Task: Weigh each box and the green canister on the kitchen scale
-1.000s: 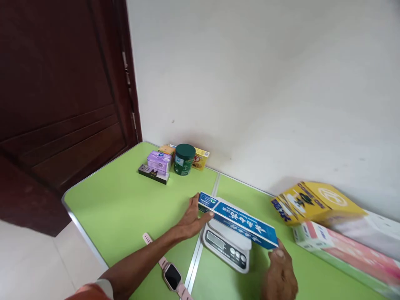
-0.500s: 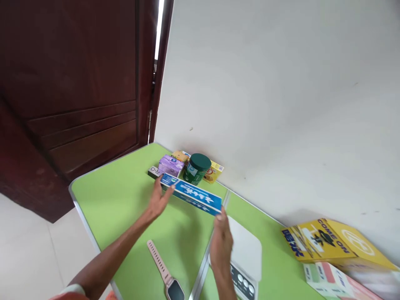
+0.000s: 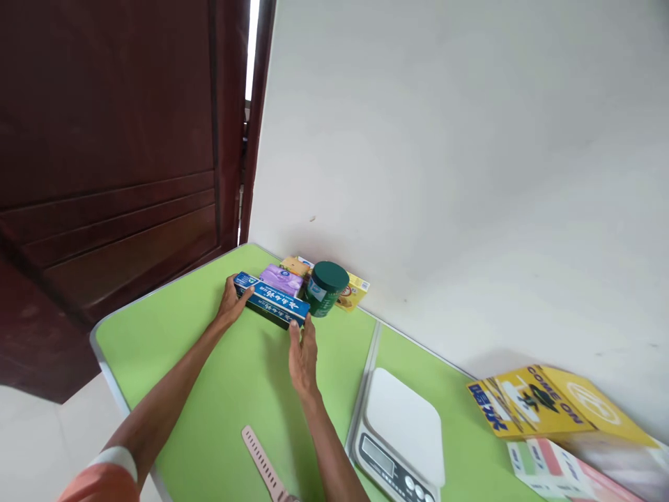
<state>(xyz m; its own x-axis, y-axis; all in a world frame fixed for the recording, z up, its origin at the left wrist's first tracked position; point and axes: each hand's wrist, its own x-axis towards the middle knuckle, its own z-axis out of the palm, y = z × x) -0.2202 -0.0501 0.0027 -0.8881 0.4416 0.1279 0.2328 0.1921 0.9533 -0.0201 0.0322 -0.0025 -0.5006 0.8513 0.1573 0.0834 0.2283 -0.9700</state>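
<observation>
Between my two hands is a long blue toothpaste box (image 3: 277, 298), held level by its ends at the back left of the green table. My left hand (image 3: 230, 304) closes on its left end, thumb on the near edge. At the right end, my right hand (image 3: 304, 352) grips with thumb and fingers. Directly behind the box are a purple soft pack (image 3: 282, 278) and a green round tub (image 3: 326, 289). I cannot tell whether the box rests on something beneath it.
A yellow box (image 3: 352, 293) and an orange pack (image 3: 294, 265) sit near the wall. A white kitchen scale (image 3: 402, 425) lies right of the table seam. A pink-strapped watch (image 3: 264, 464) is at the front. Yellow carton (image 3: 543, 401) and striped packs (image 3: 554, 464) stand at right.
Both hands have carried the toothpaste box left, in front of the purple pack and tub. The dark box seen earlier beside the purple pack is no longer plainly visible.
</observation>
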